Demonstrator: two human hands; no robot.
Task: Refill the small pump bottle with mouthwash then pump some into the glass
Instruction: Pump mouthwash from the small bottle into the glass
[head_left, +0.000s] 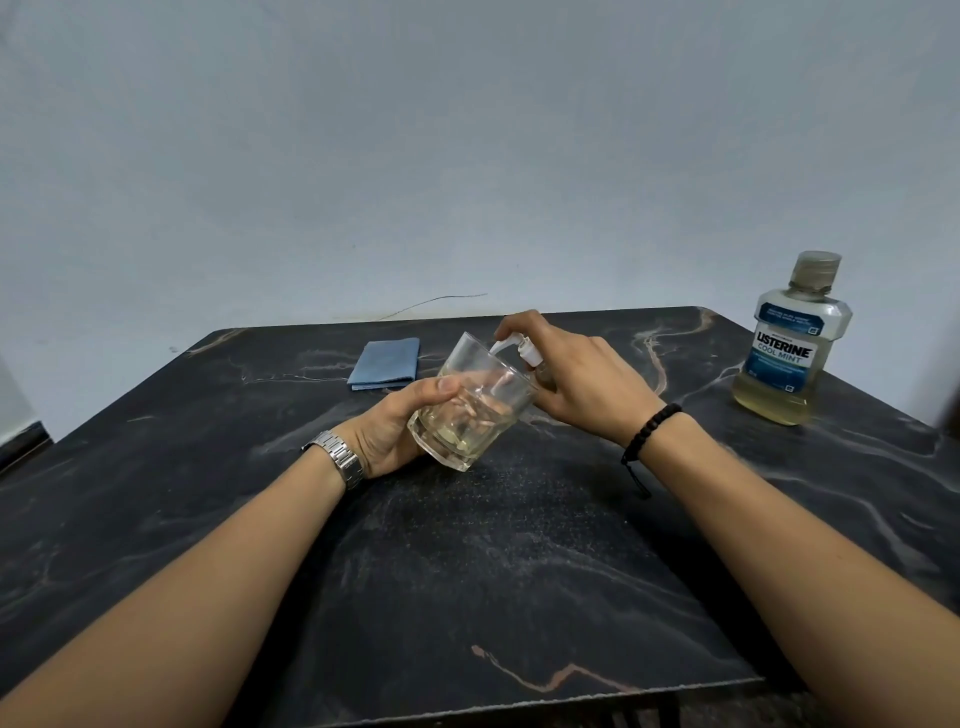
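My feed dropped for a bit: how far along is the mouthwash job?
Refill looks done: the Listerine bottle stands capped at the table's right edge. In hand: the left hand tilts the glass toward the pump bottle, gripped by the right hand, nozzle over the rim. A little yellowish liquid is already in the glass. Left: finish pumping.

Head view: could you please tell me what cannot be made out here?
- Pump bottle: body hidden by the right hand; fill level unknown.
- Mouthwash bottle: small label print too tiny to read.
- Glass: far side covered by the left hand.
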